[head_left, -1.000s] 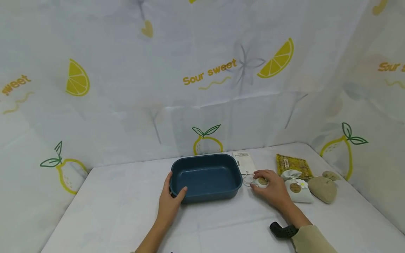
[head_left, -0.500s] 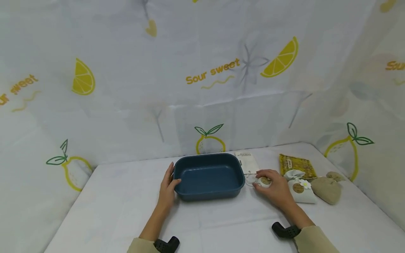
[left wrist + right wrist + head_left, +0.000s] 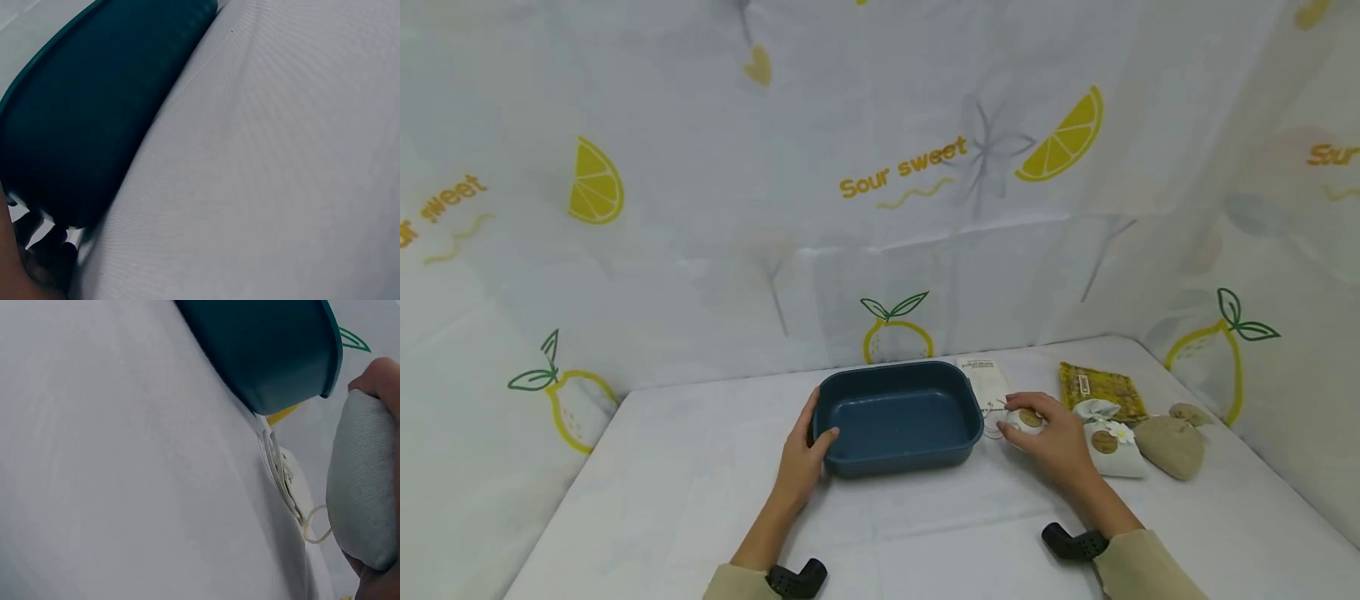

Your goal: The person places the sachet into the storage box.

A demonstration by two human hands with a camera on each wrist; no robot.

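A dark blue rectangular plastic basin [image 3: 895, 461] stands on the white-covered table. My left hand [image 3: 799, 462] holds its left end, thumb over the near rim and fingers along the outer side; in the left wrist view some fingers [image 3: 47, 250] show by the basin's lower edge. My right hand [image 3: 1060, 446] pinches a plump white fabric sachet [image 3: 362, 481] with a round brown label, just right of the basin. A thin cord loop [image 3: 317, 534] hangs from the sachet, which looks slightly off the table in the right wrist view.
Behind the sachet lies a flat white printed packet [image 3: 987, 385]. To the right are a yellow patterned packet [image 3: 1101, 390], a white tied pouch with a daisy [image 3: 1116, 458] and a tan cloth pouch [image 3: 1172, 446]. A lemon-print cloth [image 3: 700, 275] hangs behind.
My right hand has raised the sachet slightly. My left hand has shifted its hold on the basin's left end, and its thumb has come up along the rim.
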